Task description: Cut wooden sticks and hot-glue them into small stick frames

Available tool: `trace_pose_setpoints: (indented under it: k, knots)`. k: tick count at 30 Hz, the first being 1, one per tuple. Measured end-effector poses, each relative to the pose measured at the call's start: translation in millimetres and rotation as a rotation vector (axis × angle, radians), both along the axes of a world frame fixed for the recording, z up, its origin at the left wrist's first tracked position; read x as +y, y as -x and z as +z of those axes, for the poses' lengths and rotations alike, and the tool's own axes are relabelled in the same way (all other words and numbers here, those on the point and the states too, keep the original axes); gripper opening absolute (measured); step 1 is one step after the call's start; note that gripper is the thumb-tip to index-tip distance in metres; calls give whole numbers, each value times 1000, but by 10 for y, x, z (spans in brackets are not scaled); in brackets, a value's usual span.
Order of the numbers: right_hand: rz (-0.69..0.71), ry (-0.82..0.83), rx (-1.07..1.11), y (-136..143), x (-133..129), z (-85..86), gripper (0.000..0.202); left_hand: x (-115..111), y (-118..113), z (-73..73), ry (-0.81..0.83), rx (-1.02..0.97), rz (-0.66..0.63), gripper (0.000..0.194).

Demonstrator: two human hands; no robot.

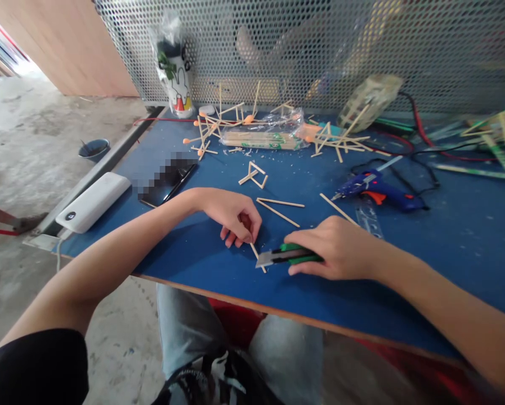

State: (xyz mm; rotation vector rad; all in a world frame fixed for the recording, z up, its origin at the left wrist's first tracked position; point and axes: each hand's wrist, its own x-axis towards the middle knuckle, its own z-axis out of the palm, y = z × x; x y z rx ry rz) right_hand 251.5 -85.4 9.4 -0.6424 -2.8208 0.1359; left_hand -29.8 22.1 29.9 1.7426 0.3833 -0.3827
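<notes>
Pinning a thin stick [255, 254] with left hand [233, 216], right hand [340, 247] gripping green cutter [288, 256], glue gun [376, 188] near.

Blue tabletop [446, 247] with a wooden front edge, bearing a white power bank [94, 201], a black phone [168, 181], loose wooden sticks [278, 208], a bagged stick bundle [263, 138], a blue glue gun [379, 188], a clear ruler [368, 219] and glued stick frames [339, 140]

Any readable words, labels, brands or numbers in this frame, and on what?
None reads clearly.
Stick packet: green print, too blurred.
Cup: cartoon picture, no legible words.
Power bank: small dark mark, too small.
Phone: screen pixelated.
Ruler: marks too small.
Cutter: no visible text.
</notes>
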Motion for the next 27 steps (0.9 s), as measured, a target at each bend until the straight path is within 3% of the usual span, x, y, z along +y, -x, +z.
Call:
trace_pose_setpoints:
  k: [3, 6, 13, 17, 27]
  knots:
    - [127, -176, -23, 120, -51, -91, 55, -12, -18, -10, 2, -10, 6, 11]
    - [167, -242, 2, 153, -50, -124, 56, -31, -45, -7, -5, -20, 13, 15]
    - [25, -257, 128, -16, -60, -199, 44, -37, -54, 40, 10, 4, 9, 13]
    - [25, -233, 141, -111, -83, -234, 41, -27, -47, 45, 9, -5, 20, 11]
    - [-95, -224, 104, -118, -30, -214, 38, -25, -56, 50, -67, -50, 12, 9]
